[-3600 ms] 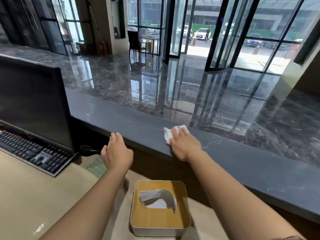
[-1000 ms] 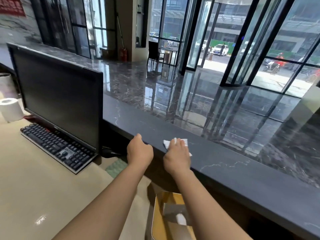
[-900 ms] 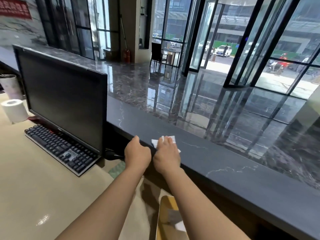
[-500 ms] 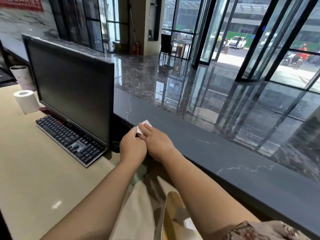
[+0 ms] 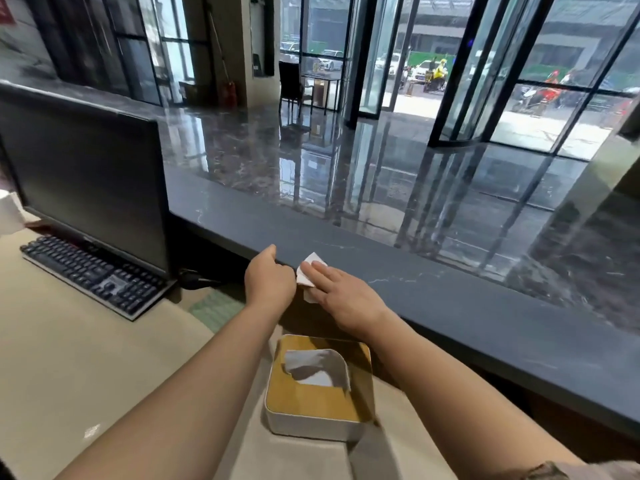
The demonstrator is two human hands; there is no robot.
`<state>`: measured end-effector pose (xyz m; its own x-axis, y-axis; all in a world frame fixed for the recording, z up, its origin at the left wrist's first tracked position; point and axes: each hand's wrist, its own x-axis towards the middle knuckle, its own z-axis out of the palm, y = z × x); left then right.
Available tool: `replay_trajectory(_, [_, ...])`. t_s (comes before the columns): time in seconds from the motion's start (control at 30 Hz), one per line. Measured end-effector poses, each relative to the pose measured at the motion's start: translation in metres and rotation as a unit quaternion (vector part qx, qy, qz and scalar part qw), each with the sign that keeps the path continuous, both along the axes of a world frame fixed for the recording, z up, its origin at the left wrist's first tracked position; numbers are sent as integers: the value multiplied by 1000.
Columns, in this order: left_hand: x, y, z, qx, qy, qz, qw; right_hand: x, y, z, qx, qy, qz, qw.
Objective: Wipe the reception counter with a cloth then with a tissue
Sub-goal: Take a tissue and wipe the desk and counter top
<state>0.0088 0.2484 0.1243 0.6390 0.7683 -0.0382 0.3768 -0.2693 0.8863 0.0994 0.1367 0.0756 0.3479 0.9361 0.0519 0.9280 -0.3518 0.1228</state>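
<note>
Dark counter [image 5: 450, 299] — tissue [image 5: 309, 271] corner pointing away — under right hand [image 5: 341, 294].

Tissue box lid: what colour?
Tan, wood-toned tissue box lid on a white base; only the head view shows it.

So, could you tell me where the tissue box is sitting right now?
In the head view, the tissue box sits low and centre on the beige desk, between the person's forearms, just below the dark counter edge where the right hand presses a tissue.
</note>
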Motion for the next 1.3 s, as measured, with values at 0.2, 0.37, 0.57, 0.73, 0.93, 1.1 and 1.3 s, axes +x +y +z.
replay_trajectory(0.2, [5, -57, -1, -17, 4, -42, 999, -11, -99, -1, 4, -4, -26, 1000])
replay_trajectory(0.37, [13, -103, -8, -3, 5, -96, 995, -18, -170, -6, -3, -52, -66, 996])
replay_trajectory(0.57, [26, -154, -17, 87, 47, -176, 980, -38, -251, -4, 14, -96, -133, 986])
replay_trajectory(0.73, [23, -173, -17, 275, 146, -250, 917, -56, -299, -8, 104, -44, -266, 957])
replay_trajectory(0.93, [18, -155, -27, 399, 173, -310, 846, -60, -273, 1, 235, 43, -434, 869])
replay_trajectory(1.1, [24, -146, -20, 392, 195, -345, 830, -44, -191, 2, 247, 72, -461, 849])
replay_trajectory(1.3, [27, -150, -24, 422, 214, -343, 812, -18, -161, 8, 109, 90, -339, 930])
